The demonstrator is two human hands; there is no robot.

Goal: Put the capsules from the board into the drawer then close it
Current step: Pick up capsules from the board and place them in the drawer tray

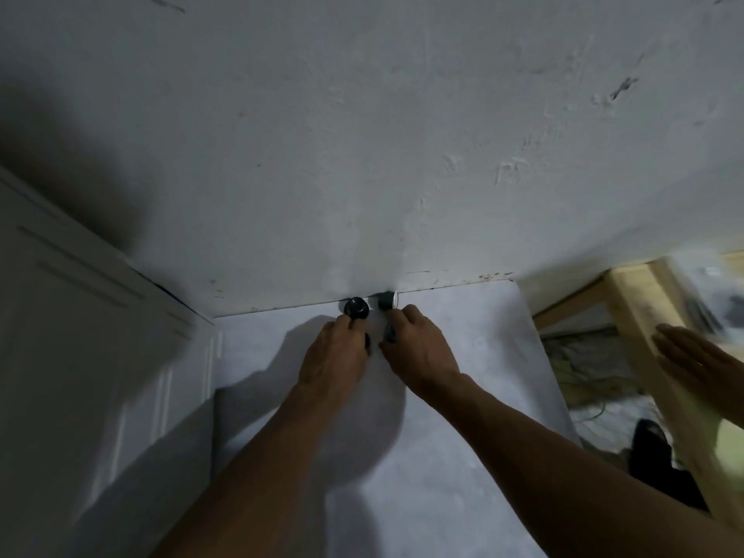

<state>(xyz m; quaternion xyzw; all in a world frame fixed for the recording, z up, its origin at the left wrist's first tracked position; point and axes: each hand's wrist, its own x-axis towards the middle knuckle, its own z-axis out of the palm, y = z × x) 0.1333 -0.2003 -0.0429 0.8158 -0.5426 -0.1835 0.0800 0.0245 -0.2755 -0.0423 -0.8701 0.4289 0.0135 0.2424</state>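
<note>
Left hand [334, 356] curled on the black capsule [356, 308], right hand [418, 348] pinching a teal capsule [389, 333]: shallow fingertip grips may let either roll away.

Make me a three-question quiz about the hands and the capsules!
1. Where is the black capsule?
A) on the board, against the wall
B) on the floor
C) on the door

2. What colour is the other capsule by the wall?
A) red
B) teal
C) yellow

3. How are the right hand's fingers?
A) flat and spread
B) curled
C) out of view

Answers:
1 A: it sits at the board's far edge, where the wall begins.
2 B: its body is teal, with a white rim.
3 B: they bend down and pinch a teal piece.
</note>
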